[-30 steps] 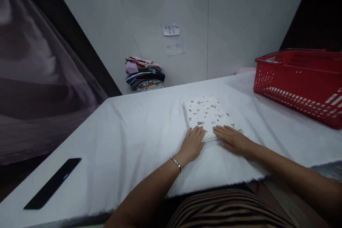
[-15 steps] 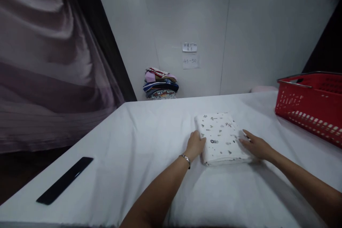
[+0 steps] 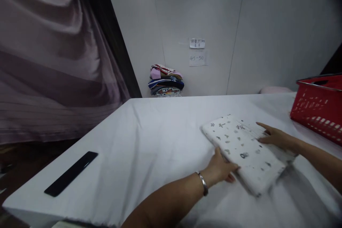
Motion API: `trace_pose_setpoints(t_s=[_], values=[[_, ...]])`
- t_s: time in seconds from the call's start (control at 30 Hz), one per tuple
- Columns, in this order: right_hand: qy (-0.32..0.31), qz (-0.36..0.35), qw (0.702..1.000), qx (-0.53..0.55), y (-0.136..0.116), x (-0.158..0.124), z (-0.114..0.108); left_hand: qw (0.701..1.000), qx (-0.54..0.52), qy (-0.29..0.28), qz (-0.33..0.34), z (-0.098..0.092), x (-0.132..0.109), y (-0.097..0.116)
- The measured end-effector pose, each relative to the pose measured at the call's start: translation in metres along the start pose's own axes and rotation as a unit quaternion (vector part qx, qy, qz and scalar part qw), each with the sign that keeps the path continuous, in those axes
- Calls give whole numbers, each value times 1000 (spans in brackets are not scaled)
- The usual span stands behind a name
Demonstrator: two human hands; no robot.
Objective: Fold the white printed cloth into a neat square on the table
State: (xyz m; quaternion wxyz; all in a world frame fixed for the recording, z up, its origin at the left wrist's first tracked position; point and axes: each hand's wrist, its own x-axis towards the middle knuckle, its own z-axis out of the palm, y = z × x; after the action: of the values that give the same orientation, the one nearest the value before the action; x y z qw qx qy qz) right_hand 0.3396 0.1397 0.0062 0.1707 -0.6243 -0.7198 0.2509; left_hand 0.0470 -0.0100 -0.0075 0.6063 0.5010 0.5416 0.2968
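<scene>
A folded white cloth (image 3: 243,149) printed with small grey figures lies turned at an angle over the white-covered table (image 3: 165,135), its near corner blurred. My left hand (image 3: 220,167), with a silver bracelet on its wrist, grips the cloth's left edge, thumb on top and some fingers beneath. At the opposite edge my right hand (image 3: 278,138) holds the cloth's far right side, thumb and index finger over the top. Its other fingers are partly hidden. Whether the near end of the cloth is lifted clear of the table, I cannot tell.
A red plastic basket (image 3: 317,108) with a metal handle stands at the right. On the left of the table lies a flat black strip (image 3: 71,174). Behind the far edge is a stack of folded fabrics (image 3: 166,82), below paper notes (image 3: 197,58) on the wall. A pinkish curtain (image 3: 53,64) hangs at left.
Both hands have turned the folded cloth so its near end swings to the right. My left hand has come nearer and rightward with it. The view has shifted slightly left.
</scene>
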Motion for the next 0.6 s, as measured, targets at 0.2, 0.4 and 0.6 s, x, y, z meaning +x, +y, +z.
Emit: trace_pose_setpoints(t_s=[0.2, 0.4, 0.6], values=[[-16, 6, 994, -110, 5, -5, -7, 936, 247, 206, 143, -36, 14, 24], [67, -156, 966, -192, -25, -51, 48, 926, 271, 220, 142, -90, 71, 39], [8, -162, 963, -216, -32, -71, 60, 929, 269, 222, 124, -87, 91, 25]])
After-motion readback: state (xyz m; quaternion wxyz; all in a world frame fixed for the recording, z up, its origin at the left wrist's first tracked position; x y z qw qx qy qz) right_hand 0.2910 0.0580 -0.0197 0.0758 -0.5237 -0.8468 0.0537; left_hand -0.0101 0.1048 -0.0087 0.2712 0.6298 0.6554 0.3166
